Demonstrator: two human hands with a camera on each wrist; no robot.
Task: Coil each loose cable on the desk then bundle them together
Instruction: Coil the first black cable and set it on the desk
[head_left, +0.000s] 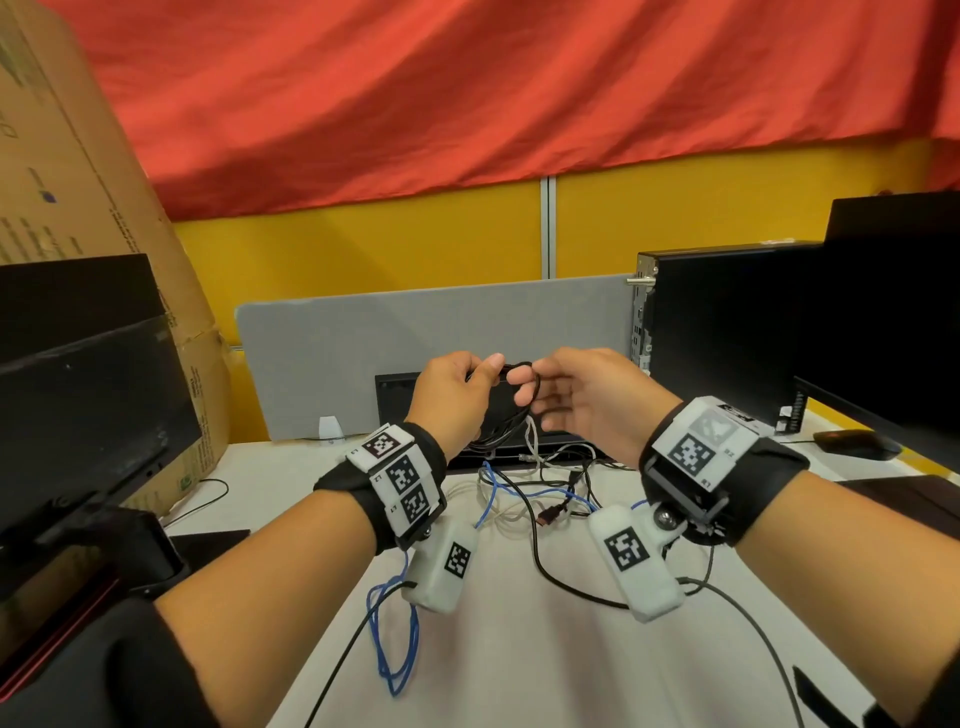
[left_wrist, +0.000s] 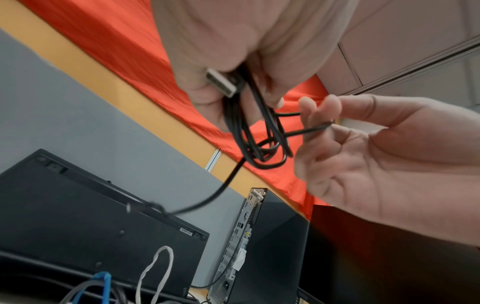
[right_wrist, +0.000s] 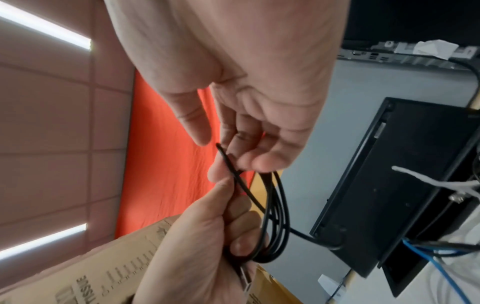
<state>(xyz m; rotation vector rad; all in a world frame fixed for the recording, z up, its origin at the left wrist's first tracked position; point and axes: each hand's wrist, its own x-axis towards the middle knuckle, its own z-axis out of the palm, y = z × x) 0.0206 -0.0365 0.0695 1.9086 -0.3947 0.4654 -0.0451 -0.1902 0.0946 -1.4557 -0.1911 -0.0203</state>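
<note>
1. Several loops of black cable (head_left: 511, 410) gathered in left hand (head_left: 451, 387), held up in the air above the desk (head_left: 519, 649), in front of the grey divider (head_left: 415, 358). Could spring apart if the thumb pinch loosens, judging by how stiffly the loops stand out in the left wrist view.
2. USB plug (left_wrist: 221, 82) tucked under the left thumb against the loops. Likely to slip free and let the first turn unwind if the grip shifts.
3. Tail of the black cable running down to the desk, through the pile of blue cable (head_left: 395, 639) and white cable (head_left: 531, 441). Could snag on them as more length is drawn in, dragging the pile along or tightening a knot.
4. Loops uneven in size, some crossing one another in the left wrist view. Risk of a twisted, tangled coil rather than a flat one.
5. Left hand: raised, back toward the head camera, thumb on top and fingers curled round the bundle, closed on the cable.
6. Right hand (head_left: 582, 400): raised just beside the left, palm turned inward, thumb and fingers (left_wrist: 320, 111) half curled, pinching one strand of the black cable where it leaves the loops.
7. Both forearms up and angled toward each other, hands nearly touching over the far part of the desk.
8. Blue and white cables lying loose on the desk, not yet coiled.
</note>
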